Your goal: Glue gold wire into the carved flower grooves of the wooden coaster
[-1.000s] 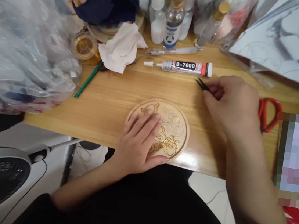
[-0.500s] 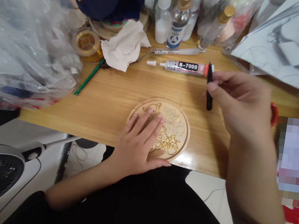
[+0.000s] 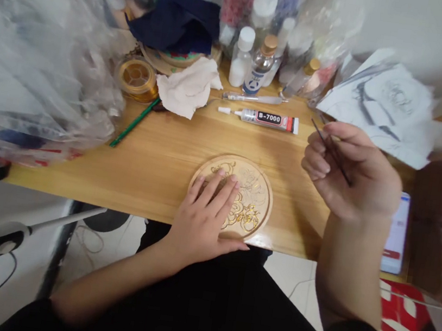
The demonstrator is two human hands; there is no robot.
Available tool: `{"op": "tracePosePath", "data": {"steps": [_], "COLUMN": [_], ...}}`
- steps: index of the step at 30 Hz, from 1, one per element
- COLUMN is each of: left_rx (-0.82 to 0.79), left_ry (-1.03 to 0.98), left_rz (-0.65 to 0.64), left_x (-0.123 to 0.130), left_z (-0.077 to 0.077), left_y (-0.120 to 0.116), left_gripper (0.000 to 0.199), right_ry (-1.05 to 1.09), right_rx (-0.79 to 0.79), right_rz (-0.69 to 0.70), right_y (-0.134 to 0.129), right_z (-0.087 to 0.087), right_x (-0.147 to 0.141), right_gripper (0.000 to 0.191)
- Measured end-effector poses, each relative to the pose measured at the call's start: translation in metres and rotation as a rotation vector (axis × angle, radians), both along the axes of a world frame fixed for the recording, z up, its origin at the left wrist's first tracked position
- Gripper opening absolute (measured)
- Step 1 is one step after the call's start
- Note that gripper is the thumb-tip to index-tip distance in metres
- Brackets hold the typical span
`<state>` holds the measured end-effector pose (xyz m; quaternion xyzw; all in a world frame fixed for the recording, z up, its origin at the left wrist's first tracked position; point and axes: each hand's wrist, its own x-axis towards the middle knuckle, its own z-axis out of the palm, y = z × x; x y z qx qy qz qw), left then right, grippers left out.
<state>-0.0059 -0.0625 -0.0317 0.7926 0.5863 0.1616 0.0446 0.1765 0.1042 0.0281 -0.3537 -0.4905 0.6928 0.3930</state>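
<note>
My left hand (image 3: pixel 202 215) lies flat, fingers spread, across the left part of a round wooden board (image 3: pixel 266 185) at the table's front edge. Curling gold wire (image 3: pixel 250 217) follows part of a flower drawing on the board; bare drawn lines show at its upper right. My fingers hide some of the pattern. Raised to the right of the board, my right hand (image 3: pixel 354 170) pinches thin black tweezers (image 3: pixel 338 164), palm turned partly up. Whether anything sits in their tips is too small to tell. A B-7000 glue tube (image 3: pixel 268 119) lies behind the board, its nozzle pointing left.
Behind the glue are a pen (image 3: pixel 255 98) and several small bottles (image 3: pixel 259 67). To the left stand crumpled tissue (image 3: pixel 188 87), a spool of gold wire (image 3: pixel 137 78), a green stick (image 3: pixel 134 123) and a large plastic bag (image 3: pixel 41 63). Drawing sheets (image 3: pixel 385 106) and a phone (image 3: pixel 397 234) lie right.
My right hand has rolled palm-up and pulled away from the glue tube, turning the tweezers with it. My left hand stays on the board. The camera view has shifted, showing more on the right.
</note>
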Motion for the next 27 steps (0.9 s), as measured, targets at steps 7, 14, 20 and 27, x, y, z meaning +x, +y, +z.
{"op": "tracePosePath", "data": {"steps": [7,14,20,27], "left_rx": [0.038,0.030,0.065,0.143], "left_ry": [0.012,-0.013,-0.030,0.006], "left_rz": [0.002,0.012,0.026,0.054], "left_x": [0.000,0.000,0.000,0.002], "left_z": [0.000,-0.003,-0.007,-0.011], "left_y": [0.000,-0.002,-0.003,0.000], "left_gripper": [0.094,0.090,0.090,0.085], "right_ry": [0.034,-0.310,-0.429,-0.180], "right_rx": [0.005,0.025,0.043,-0.086], "right_rz": [0.027,0.055,0.043,-0.118], "right_y": [-0.032,-0.078,-0.088,-0.079], "right_z": [0.015,-0.001,-0.007,-0.010], "right_x": [0.013,0.030,0.036,0.015], "right_gripper": [0.056,0.050,0.040,0.016]}}
